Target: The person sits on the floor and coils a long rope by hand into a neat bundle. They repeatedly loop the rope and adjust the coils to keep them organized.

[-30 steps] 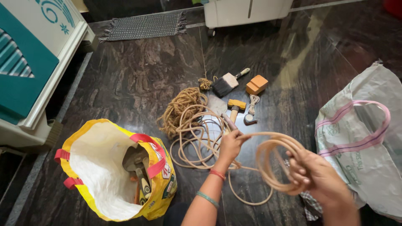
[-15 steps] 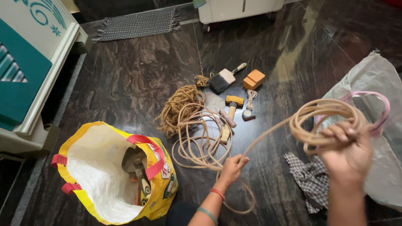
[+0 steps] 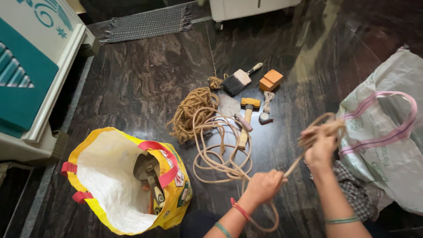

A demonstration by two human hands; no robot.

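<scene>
Compared with half a second earlier, the right hand (image 3: 320, 147) sits lower and nearer the body, and the coil it carries appears smaller and tighter; the left hand (image 3: 263, 186) has shifted right and closed into a fist around the strand.

Right hand: fingers wrapped around a small bundle of tan cord loops (image 3: 324, 128), held above the floor beside the white woven sack (image 3: 387, 145). Left hand: clamped on a single run of the same cord, which stretches taut between the two hands. The rest of the tan cord (image 3: 218, 150) lies in loose loops on the floor ahead of the left hand, with one loop trailing back under the left wrist.

Surface: dark polished stone floor (image 3: 141, 83) with brown veining and a glossy reflection. On it, beyond the loose loops: a heap of coarse brown rope (image 3: 191, 110), a wide paintbrush (image 3: 238, 80), an orange block (image 3: 270, 80), a yellow-headed mallet (image 3: 247, 112), a trowel (image 3: 232, 108) and a small tape measure (image 3: 265, 117) with white string. A yellow bag (image 3: 128, 180) with red handles stands open at the left, tools visible inside. A checked cloth (image 3: 354, 191) lies under the right forearm, against the sack.

Room: a grey fringed mat (image 3: 147, 24) lies at the far edge, a white cabinet base (image 3: 251, 6) beside it, and a white and teal panel (image 3: 31, 66) stands at the left.
</scene>
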